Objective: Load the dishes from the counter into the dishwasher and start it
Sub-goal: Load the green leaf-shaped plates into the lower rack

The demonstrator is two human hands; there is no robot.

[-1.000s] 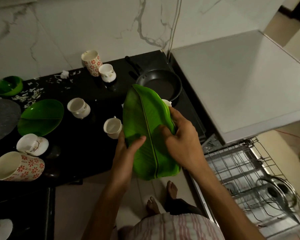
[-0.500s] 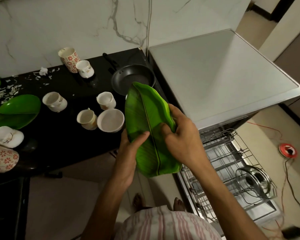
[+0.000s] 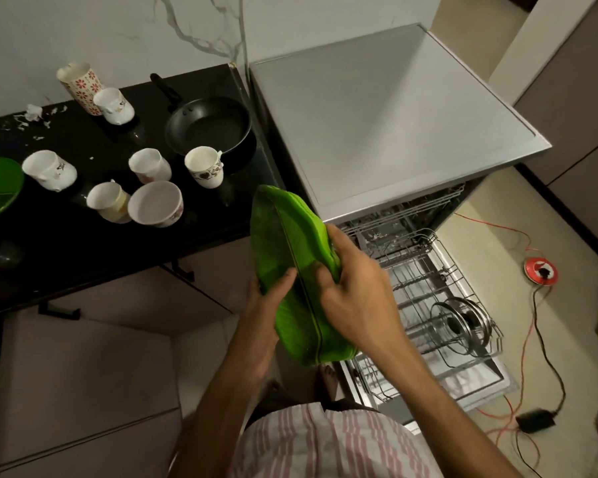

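While held, green leaf-shaped plate (image 3: 283, 257)

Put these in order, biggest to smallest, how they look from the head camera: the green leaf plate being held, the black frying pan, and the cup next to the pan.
1. Green leaf plate, though it is nearer the camera, which enlarges it.
2. Black frying pan.
3. Cup, clearly smallest.

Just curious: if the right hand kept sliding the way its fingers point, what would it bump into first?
The right hand already grips the green plate. Its fingers point left toward the left hand, probably the next thing met, though depth is unclear.
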